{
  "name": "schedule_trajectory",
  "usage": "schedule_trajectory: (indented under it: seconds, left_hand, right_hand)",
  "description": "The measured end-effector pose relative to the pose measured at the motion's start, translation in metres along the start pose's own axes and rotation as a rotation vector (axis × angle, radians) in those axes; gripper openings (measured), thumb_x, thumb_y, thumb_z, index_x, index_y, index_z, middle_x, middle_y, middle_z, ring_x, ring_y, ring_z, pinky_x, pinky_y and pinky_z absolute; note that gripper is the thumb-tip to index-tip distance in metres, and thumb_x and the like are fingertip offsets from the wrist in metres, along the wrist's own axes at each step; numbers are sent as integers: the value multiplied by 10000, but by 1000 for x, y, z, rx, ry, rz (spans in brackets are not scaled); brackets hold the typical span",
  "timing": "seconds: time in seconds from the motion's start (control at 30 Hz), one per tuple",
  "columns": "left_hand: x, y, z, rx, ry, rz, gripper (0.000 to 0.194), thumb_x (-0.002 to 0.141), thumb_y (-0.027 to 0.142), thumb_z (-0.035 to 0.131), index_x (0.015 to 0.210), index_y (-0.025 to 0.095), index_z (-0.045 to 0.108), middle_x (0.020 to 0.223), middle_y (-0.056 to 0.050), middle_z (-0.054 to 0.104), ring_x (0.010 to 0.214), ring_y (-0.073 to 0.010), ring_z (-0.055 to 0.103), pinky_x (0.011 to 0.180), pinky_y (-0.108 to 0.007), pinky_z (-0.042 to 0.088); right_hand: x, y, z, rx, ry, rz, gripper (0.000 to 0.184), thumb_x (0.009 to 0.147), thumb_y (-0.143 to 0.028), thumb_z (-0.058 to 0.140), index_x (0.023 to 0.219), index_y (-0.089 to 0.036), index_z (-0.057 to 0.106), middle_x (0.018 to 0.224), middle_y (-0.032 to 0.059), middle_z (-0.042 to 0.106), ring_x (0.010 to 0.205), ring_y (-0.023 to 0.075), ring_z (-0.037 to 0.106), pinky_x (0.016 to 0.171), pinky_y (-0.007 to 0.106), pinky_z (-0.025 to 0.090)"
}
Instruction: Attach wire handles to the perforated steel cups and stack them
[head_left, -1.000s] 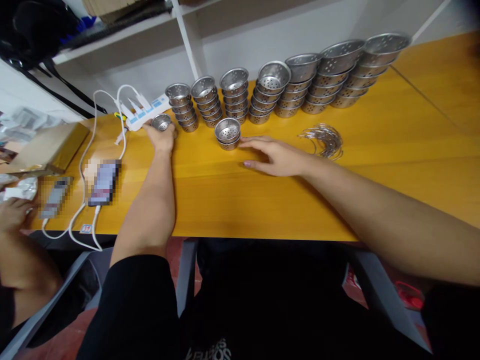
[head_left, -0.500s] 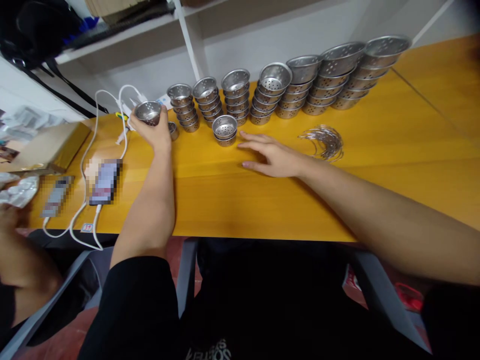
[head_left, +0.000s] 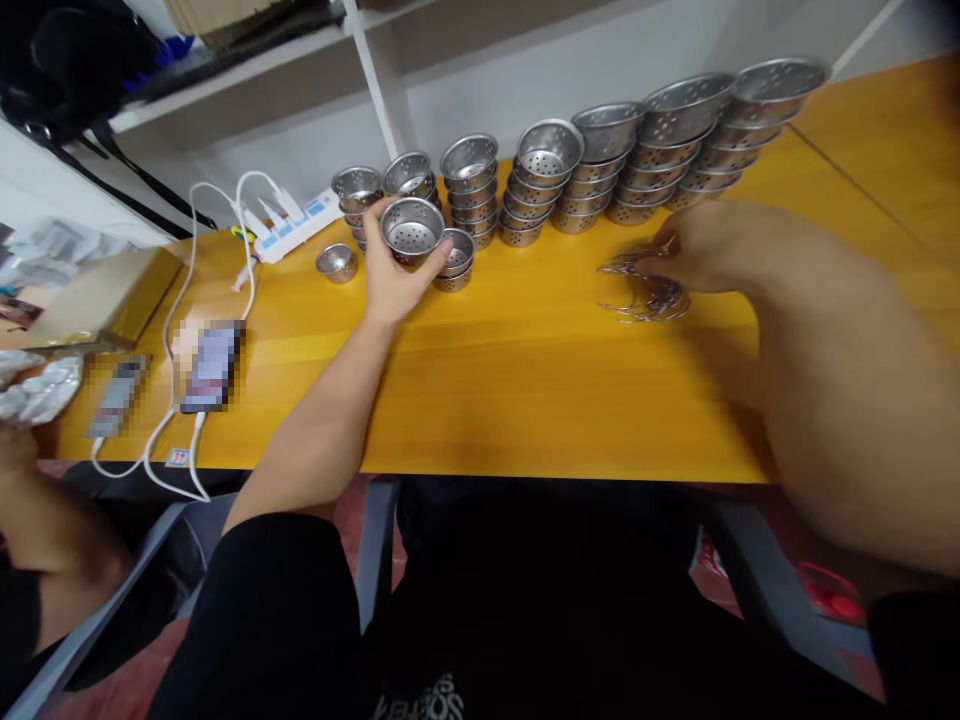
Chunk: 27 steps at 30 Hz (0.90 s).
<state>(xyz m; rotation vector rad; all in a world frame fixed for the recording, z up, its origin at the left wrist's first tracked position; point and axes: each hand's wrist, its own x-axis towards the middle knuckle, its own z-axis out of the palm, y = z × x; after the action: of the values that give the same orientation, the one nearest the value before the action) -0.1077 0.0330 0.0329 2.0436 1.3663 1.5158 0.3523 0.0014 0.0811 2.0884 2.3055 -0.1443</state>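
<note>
My left hand (head_left: pixel 394 275) is closed round a small perforated steel strainer cup (head_left: pixel 412 228), held just above the yellow table (head_left: pixel 525 380). Right beside it stands a short stack of the same cups (head_left: pixel 455 262). One single cup (head_left: pixel 337 262) sits alone to the left. My right hand (head_left: pixel 701 250), smeared by motion, rests at a heap of thin wire rings (head_left: pixel 645 290); its fingers are pinched at the heap's top edge.
Several stacks of strainer cups (head_left: pixel 547 175) line the back of the table, growing larger to the right. A white power strip (head_left: pixel 296 220) with cables lies at the back left, two phones (head_left: pixel 206 365) near the front left. Another person's hand (head_left: pixel 22 440) holds foil at far left.
My left hand carried the cup from beside the power strip rightward to the short stack. My right hand left the table's middle and swung right to the wire rings.
</note>
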Motion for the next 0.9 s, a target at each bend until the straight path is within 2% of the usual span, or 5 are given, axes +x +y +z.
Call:
schedule_trajectory:
  seconds: [0.13, 0.3, 0.53, 0.67, 0.9]
  left_hand:
    - [6, -16, -8, 41, 4, -47, 1151, 963, 966, 983, 1842, 423, 476, 1844, -148, 605, 1843, -440, 603, 1624, -668, 451]
    - [8, -25, -9, -15, 54, -47, 1077, 1008, 948, 960, 1815, 398, 507, 1789, -150, 645, 1788, -414, 653, 1606, -637, 478]
    - [7, -45, 0, -57, 32, 123, 1050, 1020, 1019, 894, 1795, 421, 511, 1741, -136, 674, 1701, -404, 717, 1565, -678, 527]
    - [11, -52, -3, -26, 56, 143, 1107, 1017, 1053, 856, 1850, 421, 492, 1773, -150, 673, 1763, -431, 669, 1608, -708, 469]
    - [-2, -14, 15, -64, -17, 277, 1207, 983, 1117, 833, 1868, 400, 433, 1814, -152, 649, 1789, -475, 684, 1597, -708, 491]
  right_hand:
    - [1, -15, -11, -105, -215, 30, 307, 1270, -312, 778, 1250, -79, 977, 1141, 256, 944, 890, 314, 791, 844, 471, 577]
    - [-7, -30, -13, -97, -106, 56, 308, 1203, -144, 699, 1302, -69, 981, 1181, 282, 946, 968, 336, 821, 837, 450, 559]
    - [-5, -16, -11, 13, -11, -31, 238, 1179, -246, 718, 1228, -179, 941, 1204, 221, 944, 990, 349, 801, 834, 421, 536]
    - [-12, -20, -15, 61, 74, -33, 289, 1193, -245, 697, 1354, -174, 927, 1335, 240, 953, 1115, 374, 848, 920, 461, 578]
    - [-32, -33, -32, 154, 262, 59, 296, 1220, -141, 703, 1431, -155, 910, 1484, 254, 942, 1382, 358, 892, 1054, 480, 618]
